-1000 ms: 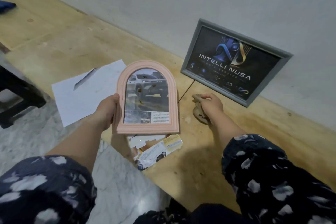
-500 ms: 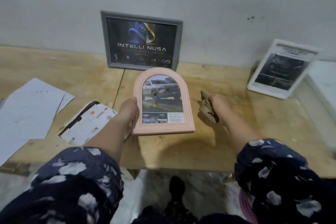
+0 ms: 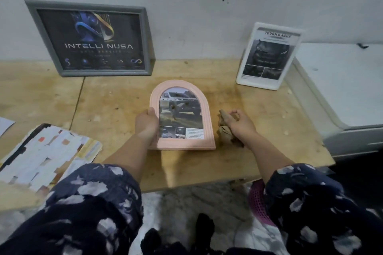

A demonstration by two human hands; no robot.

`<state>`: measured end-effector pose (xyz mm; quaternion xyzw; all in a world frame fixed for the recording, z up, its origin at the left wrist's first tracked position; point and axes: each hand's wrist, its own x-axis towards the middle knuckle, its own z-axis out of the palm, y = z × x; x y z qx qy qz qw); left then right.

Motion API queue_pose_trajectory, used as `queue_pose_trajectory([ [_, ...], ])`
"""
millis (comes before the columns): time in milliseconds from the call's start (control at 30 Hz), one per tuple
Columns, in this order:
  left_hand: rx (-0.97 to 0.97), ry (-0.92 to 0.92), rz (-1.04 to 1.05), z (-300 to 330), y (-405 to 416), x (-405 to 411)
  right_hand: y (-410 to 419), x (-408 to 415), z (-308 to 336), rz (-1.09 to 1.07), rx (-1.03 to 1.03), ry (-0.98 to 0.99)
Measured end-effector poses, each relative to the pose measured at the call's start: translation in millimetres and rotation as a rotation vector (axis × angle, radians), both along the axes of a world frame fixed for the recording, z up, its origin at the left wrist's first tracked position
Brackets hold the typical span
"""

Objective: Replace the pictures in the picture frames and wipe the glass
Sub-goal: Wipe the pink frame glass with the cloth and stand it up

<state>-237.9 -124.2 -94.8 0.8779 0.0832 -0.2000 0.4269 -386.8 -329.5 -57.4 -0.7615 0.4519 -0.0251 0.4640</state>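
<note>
At frame centre, the left hand [image 3: 146,124] grips the pink arched picture frame [image 3: 182,116] by its edge; right of it, the right hand [image 3: 240,124] holds a brown cloth [image 3: 224,128] on the wooden table [image 3: 116,97].

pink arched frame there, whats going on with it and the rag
A person sits at a wooden table with the pink arched frame held up at its left edge by the left hand; a car picture is already in it. The right hand grips a brown cloth just beside the frame, not touching the glass. A grey frame and a white frame lean against the wall.
</note>
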Motion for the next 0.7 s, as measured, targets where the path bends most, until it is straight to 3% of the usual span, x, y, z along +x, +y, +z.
queue_pose_trajectory([
  [67,0.186,-0.155,-0.093,2.8,2.0,-7.8,-10.4,12.4,-4.1,0.048,-0.019,0.019],
  [267,0.463,-0.397,-0.303,-3.5,32.0,-53.0,-21.8,61.6,-9.7,0.260,-0.195,-0.009],
  [433,0.522,-0.385,-0.344,-23.9,37.2,-88.2,-23.8,104.3,-15.3,0.422,-0.348,0.008],
  [533,0.517,-0.405,-0.284,-28.1,33.2,-88.7,-21.3,106.8,-26.4,0.632,-0.588,0.164],
  [600,0.515,-0.406,-0.277,-28.1,31.5,-88.5,-22.6,101.1,-30.3,0.719,-0.707,0.169],
  [700,0.529,-0.405,-0.265,-29.1,29.0,-93.5,-22.1,83.9,-35.5,0.778,-0.696,0.169],
])
